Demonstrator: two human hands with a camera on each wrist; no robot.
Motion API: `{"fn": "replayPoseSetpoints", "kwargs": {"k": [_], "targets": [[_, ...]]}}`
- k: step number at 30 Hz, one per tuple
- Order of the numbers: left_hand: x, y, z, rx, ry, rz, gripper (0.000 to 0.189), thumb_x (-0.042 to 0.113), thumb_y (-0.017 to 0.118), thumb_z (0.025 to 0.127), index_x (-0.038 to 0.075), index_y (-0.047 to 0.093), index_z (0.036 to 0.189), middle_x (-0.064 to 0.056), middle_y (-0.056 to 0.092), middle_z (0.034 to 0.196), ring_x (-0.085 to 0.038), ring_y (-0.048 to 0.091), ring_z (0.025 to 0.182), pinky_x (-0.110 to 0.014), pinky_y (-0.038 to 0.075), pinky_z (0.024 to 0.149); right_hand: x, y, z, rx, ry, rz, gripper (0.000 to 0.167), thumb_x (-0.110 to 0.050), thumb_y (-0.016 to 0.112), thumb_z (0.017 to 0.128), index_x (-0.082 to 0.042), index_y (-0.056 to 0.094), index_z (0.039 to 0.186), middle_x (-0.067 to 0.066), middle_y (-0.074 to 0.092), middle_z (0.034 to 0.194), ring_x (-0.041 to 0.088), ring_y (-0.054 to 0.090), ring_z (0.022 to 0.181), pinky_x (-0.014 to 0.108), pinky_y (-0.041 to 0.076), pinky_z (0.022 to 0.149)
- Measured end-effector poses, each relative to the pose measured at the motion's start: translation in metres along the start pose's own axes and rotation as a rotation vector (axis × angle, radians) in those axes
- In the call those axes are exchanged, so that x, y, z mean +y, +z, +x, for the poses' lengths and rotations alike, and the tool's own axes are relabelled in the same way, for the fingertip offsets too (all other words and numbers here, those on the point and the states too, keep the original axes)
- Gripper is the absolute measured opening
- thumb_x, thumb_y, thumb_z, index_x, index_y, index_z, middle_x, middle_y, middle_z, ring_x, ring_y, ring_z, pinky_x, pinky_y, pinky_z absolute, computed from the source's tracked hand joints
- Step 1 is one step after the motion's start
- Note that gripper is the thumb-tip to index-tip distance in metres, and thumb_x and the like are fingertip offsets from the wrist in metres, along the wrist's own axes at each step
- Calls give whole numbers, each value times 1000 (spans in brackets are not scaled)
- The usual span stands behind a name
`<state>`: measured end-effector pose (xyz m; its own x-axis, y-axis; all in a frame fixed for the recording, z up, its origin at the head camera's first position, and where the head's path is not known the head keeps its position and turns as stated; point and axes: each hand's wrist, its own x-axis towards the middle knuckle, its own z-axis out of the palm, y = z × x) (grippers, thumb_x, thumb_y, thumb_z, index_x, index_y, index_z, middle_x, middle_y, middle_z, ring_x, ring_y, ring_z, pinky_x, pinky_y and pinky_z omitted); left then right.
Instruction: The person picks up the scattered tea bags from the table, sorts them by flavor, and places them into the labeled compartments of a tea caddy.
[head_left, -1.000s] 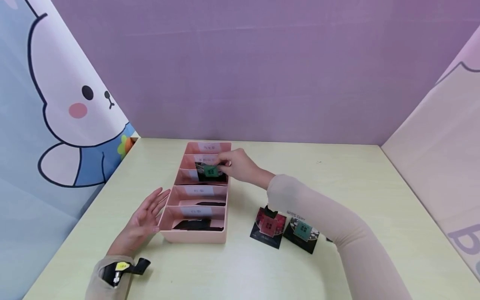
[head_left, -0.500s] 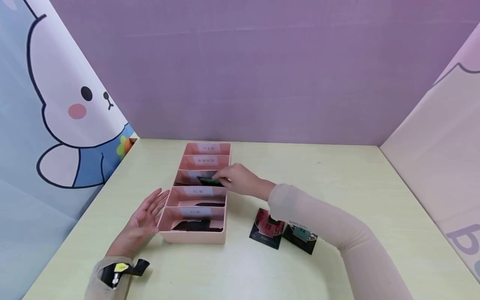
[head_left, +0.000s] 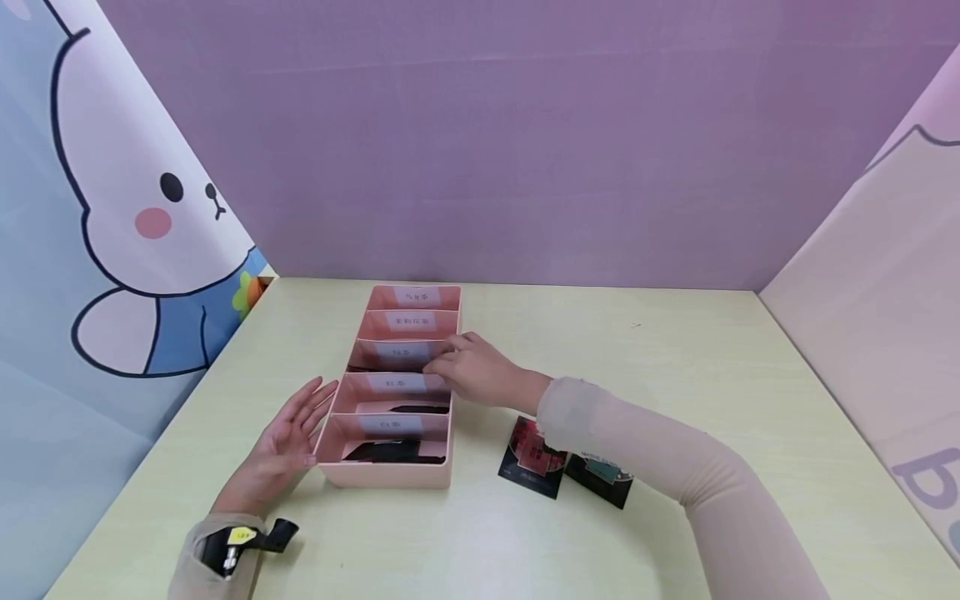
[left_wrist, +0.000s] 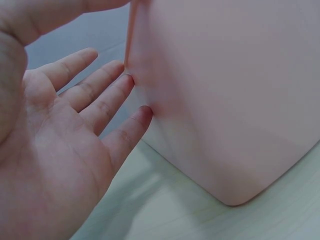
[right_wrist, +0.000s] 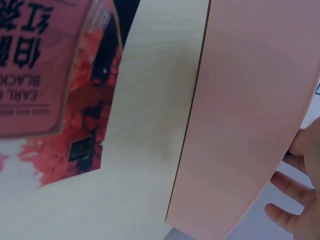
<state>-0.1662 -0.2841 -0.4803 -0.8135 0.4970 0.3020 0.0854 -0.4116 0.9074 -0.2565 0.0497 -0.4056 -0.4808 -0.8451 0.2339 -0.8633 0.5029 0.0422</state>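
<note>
A pink divided box [head_left: 386,476] with white labels stands on the table. My right hand [head_left: 483,371] reaches over its right wall into the middle compartment, fingers bent down. In the right wrist view a dark sliver of the tea bag packet [right_wrist: 288,154] shows between thumb and finger; the hand and box wall hide the rest. My left hand [head_left: 281,442] is spread palm-up at the box's left side, fingertips against the wall in the left wrist view. Dark packets lie in the front compartment [head_left: 386,451] and in the one behind it [head_left: 420,409].
Right of the box lie a red-and-black Earl Grey tea bag packet [head_left: 528,467] and a green-and-black packet [head_left: 600,483], both partly under the right sleeve [head_left: 645,446]. A purple backdrop [head_left: 525,167] rises behind the table, with printed cloths on both sides.
My right hand has lowered the green-and-black tea bag packet from above the box into the middle compartment, out of sight in the head view. My left hand has stayed in place.
</note>
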Motion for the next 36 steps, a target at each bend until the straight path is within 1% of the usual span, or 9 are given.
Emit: {"fn": "replayPoseSetpoints", "kwargs": {"k": [5,11,17,22,25,28,31,33,36], "targets": [[-1,-1,0,-13,13,-1,98,-28,48,80,10,5,160,-3,20,164,-10,26,147,-23,27,115,1,0,-3,4,-22,-22,28,-18,65,97,-15,71,123,1,69,122,23,55,118,41,46,100],[0,0,1,-40,38,-9,97,-28,48,81,9,6,160,-4,19,165,-11,25,147,-24,27,115,5,2,-5,13,-41,-60,30,-25,57,100,-18,70,126,5,64,128,24,51,117,42,46,98],[1,1,2,-38,46,-11,98,-28,50,81,6,4,160,-5,19,165,-11,25,147,-23,26,115,6,4,-6,6,-43,-65,31,-28,55,102,-19,69,128,6,60,132,24,49,120,44,46,99],[-1,-1,2,-28,38,-4,98,-27,52,82,6,1,159,-4,20,164,-10,26,147,-23,26,115,5,2,-8,-14,-31,-71,34,-29,54,102,-17,67,131,8,57,135,26,47,123,45,44,101],[-1,-1,1,-16,25,3,99,-27,53,82,6,2,160,-4,20,164,-10,26,147,-23,27,115,4,-1,-10,-15,-19,-43,35,-28,53,102,-15,65,132,9,56,137,27,47,124,45,43,103],[0,-1,1,-9,11,10,99,-27,52,82,9,4,160,-3,19,165,-9,26,147,-23,27,114,2,-6,-15,-11,1,14,35,-28,54,102,-14,64,133,9,56,138,27,47,125,45,42,104],[1,0,1,-2,2,13,100,-27,52,81,9,3,160,-3,18,165,-9,26,147,-23,27,115,1,-9,-20,14,9,58,34,-27,55,101,-14,64,132,10,56,137,27,48,124,44,41,105],[1,0,1,5,-4,18,100,-27,52,81,8,1,160,-3,19,165,-9,25,147,-23,27,115,2,-8,-24,42,6,63,33,-26,57,101,-13,65,130,11,57,135,27,49,122,44,42,105],[1,0,1,9,-10,16,100,-26,53,81,8,0,160,-2,20,165,-9,26,147,-23,27,115,4,-7,-33,90,0,54,29,-24,59,100,-13,65,126,10,58,127,26,52,115,43,44,100]]}}
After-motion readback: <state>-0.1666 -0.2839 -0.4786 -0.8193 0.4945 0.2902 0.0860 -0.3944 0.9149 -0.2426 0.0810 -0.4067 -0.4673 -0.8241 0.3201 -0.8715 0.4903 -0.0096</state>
